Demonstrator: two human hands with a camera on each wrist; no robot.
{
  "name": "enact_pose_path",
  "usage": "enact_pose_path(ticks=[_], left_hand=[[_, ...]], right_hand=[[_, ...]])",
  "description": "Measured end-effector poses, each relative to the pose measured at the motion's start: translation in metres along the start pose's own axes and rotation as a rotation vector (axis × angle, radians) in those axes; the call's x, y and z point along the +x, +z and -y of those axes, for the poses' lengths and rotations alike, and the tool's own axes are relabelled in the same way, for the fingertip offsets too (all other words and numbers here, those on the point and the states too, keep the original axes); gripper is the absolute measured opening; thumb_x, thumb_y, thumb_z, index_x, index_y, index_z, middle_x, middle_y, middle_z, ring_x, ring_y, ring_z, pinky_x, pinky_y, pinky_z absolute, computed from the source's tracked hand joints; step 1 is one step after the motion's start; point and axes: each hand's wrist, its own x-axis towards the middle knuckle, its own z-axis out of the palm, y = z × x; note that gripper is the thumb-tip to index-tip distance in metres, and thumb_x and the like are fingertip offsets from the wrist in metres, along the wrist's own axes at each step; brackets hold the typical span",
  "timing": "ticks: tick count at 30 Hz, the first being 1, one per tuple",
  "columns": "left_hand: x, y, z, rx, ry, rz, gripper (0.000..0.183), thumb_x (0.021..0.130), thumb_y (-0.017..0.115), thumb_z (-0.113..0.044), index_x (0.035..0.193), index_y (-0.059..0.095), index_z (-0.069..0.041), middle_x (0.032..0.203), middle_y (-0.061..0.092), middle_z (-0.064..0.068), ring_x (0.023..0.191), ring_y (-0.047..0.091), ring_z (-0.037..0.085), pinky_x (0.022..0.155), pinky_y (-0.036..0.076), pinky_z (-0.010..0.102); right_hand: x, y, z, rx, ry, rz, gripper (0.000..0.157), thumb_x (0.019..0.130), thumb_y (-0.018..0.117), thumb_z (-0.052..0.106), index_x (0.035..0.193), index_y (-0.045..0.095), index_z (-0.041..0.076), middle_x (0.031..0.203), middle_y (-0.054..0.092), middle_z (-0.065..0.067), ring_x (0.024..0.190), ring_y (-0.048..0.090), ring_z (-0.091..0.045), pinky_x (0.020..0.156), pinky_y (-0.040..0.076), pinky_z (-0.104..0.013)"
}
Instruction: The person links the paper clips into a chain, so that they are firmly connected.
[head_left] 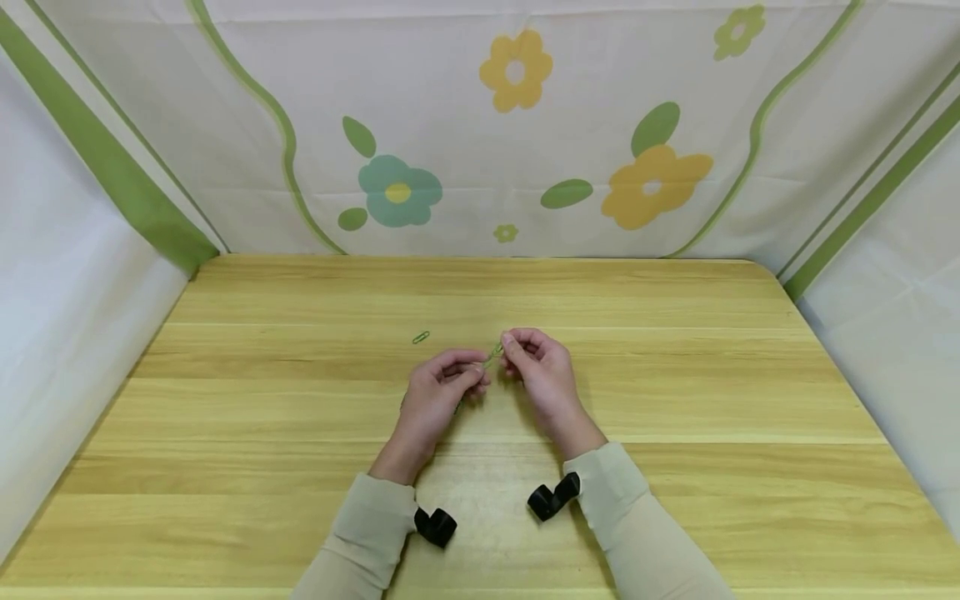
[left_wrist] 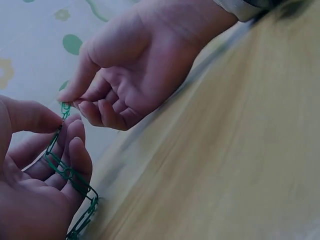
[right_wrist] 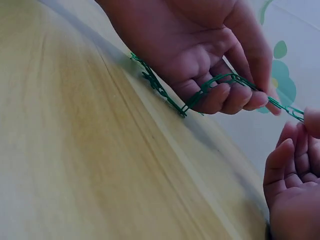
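A chain of linked green paper clips [left_wrist: 66,171] runs across the fingers of my left hand [head_left: 437,390] and trails down below it. Thumb and finger of that hand pinch the chain near its upper end. My right hand [head_left: 546,372] pinches the end clip [right_wrist: 296,114] between thumb and forefinger, its other fingers curled in. The short stretch of chain between the two hands looks taut in the right wrist view. In the head view, most of the chain is hidden by the left hand. One loose green paper clip [head_left: 421,337] lies on the table beyond the left hand.
The wooden table [head_left: 247,467] spreads out around both hands. Behind it hangs a white curtain [head_left: 450,75] with flowers printed on it, and white cloth borders both sides. A black wrist camera [head_left: 437,527] is on the left sleeve, another [head_left: 553,497] on the right.
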Motion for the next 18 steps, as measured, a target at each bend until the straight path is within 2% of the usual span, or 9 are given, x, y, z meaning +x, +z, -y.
enact_pose_path(ticks=[4, 9, 14, 18], left_hand=[[-0.0013, 0.0000, -0.0004, 0.033, -0.008, 0.008, 0.015, 0.103, 0.073, -0.012, 0.116, 0.077, -0.006, 0.107, 0.079, 0.020, 0.086, 0.076, 0.021, 0.073, 0.060, 0.027], [-0.0018, 0.0002, 0.0013, 0.040, -0.013, 0.006, 0.022, 0.102, 0.077, -0.019, 0.121, 0.076, -0.010, 0.105, 0.079, 0.019, 0.076, 0.073, 0.020, 0.067, 0.057, 0.026], [-0.0025, 0.0017, 0.0007, 0.044, -0.009, -0.014, 0.016, 0.103, 0.076, -0.018, 0.112, 0.078, -0.005, 0.093, 0.078, 0.020, 0.070, 0.067, 0.018, 0.063, 0.055, 0.025], [-0.0020, 0.0001, -0.0003, 0.020, -0.012, -0.063, 0.018, 0.104, 0.074, -0.017, 0.110, 0.077, -0.001, 0.086, 0.076, 0.010, 0.070, 0.068, 0.015, 0.063, 0.055, 0.024]], right_hand=[[-0.0010, -0.0005, 0.0002, -0.030, 0.011, 0.050, 0.011, 0.106, 0.068, 0.010, 0.107, 0.069, -0.002, 0.083, 0.066, 0.002, 0.076, 0.061, -0.012, 0.068, 0.052, -0.022], [-0.0022, -0.0010, -0.0003, -0.057, 0.010, 0.102, 0.010, 0.104, 0.069, 0.009, 0.106, 0.070, -0.001, 0.082, 0.066, 0.003, 0.074, 0.059, -0.012, 0.068, 0.051, -0.022], [-0.0013, -0.0028, 0.0000, -0.098, 0.009, 0.146, 0.016, 0.104, 0.070, 0.011, 0.109, 0.070, -0.003, 0.082, 0.067, 0.003, 0.074, 0.059, -0.012, 0.069, 0.053, -0.024], [0.0031, -0.0071, 0.0002, -0.137, 0.040, 0.142, 0.020, 0.106, 0.069, 0.015, 0.114, 0.070, -0.004, 0.086, 0.068, -0.001, 0.077, 0.061, -0.014, 0.069, 0.054, -0.024]])
